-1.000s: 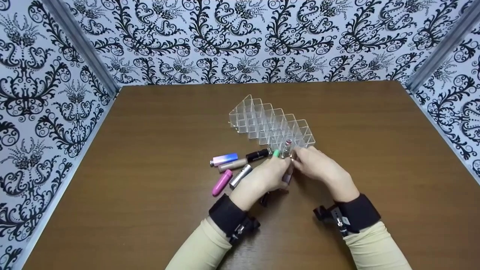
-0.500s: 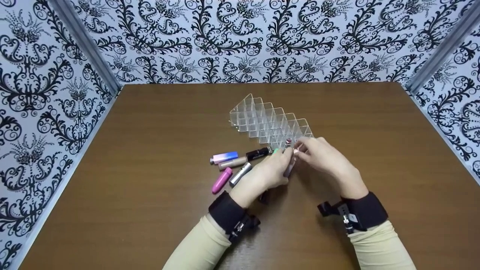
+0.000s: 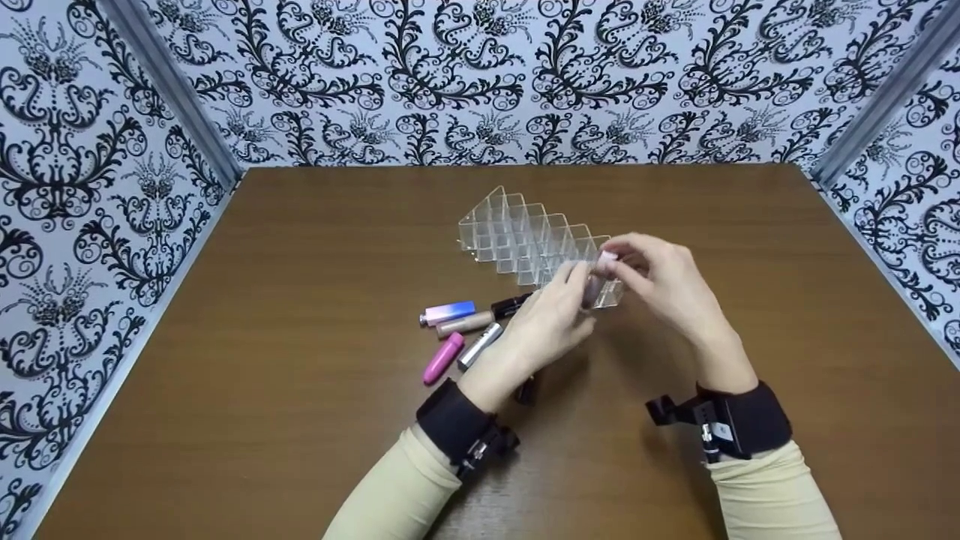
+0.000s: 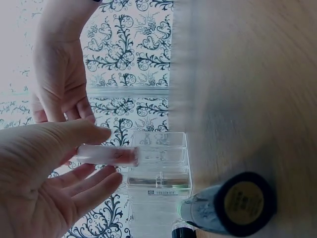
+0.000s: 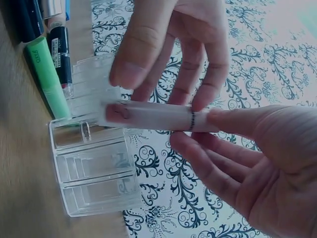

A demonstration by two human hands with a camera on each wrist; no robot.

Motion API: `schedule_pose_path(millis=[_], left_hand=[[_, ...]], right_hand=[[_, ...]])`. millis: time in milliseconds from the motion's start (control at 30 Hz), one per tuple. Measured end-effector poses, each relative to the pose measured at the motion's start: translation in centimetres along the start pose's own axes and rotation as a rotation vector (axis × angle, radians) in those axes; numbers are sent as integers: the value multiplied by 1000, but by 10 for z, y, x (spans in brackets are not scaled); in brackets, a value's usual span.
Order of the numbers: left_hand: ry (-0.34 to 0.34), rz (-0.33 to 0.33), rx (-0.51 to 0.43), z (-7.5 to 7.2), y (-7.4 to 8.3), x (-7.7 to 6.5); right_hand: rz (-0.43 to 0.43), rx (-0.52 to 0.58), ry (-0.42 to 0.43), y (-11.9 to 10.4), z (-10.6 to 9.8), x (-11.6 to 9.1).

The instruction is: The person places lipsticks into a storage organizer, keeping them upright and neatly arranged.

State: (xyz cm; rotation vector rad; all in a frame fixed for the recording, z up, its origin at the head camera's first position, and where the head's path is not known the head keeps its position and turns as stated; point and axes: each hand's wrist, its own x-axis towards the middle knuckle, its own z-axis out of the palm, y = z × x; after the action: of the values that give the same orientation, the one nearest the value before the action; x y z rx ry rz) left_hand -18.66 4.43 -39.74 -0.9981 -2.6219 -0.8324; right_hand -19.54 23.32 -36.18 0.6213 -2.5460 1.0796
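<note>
Thumb and fingers of my right hand point(image 3: 669, 289) pinch the pale cap end of a translucent pinkish lip gloss tube point(image 5: 148, 116). The tube is tilted over the near right end of a clear stepped lipstick organizer point(image 3: 504, 236). My left hand point(image 3: 551, 311) is beside the tube, its thumb and loosely bent fingers spread around it. In the right wrist view the left thumb stands apart from the tube, though a fingertip may touch it. A lipstick point(image 4: 158, 182) stands in one organizer compartment in the left wrist view. Next to the organizer lies a green tube point(image 5: 47, 74).
Left of the hands lie a blue-pink tube point(image 3: 448, 312), a beige tube with black cap point(image 3: 465, 325), a silver tube point(image 3: 480, 346) and a pink tube point(image 3: 444, 358). A dark item point(image 3: 527, 390) lies under the left wrist. Patterned walls point(image 3: 480, 90) border the brown table point(image 3: 315, 300).
Both hands have risen away from the tabletop toward the organizer with the lip gloss tube. My right hand has moved up and right, and my left fingers have loosened around the tube.
</note>
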Motion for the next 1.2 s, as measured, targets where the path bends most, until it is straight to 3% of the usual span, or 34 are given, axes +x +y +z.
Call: schedule_pose_path(millis=[267, 500, 867, 1200], left_hand=[[111, 104, -7, -1, 0, 2], [99, 138, -77, 0, 0, 2], [121, 161, -121, -1, 1, 7], [32, 58, -23, -7, 11, 14]], right_hand=[[20, 58, 206, -5, 1, 1], [-31, 70, 322, -7, 5, 1], [-62, 43, 372, -3, 10, 3], [-35, 2, 361, 7, 15, 3]])
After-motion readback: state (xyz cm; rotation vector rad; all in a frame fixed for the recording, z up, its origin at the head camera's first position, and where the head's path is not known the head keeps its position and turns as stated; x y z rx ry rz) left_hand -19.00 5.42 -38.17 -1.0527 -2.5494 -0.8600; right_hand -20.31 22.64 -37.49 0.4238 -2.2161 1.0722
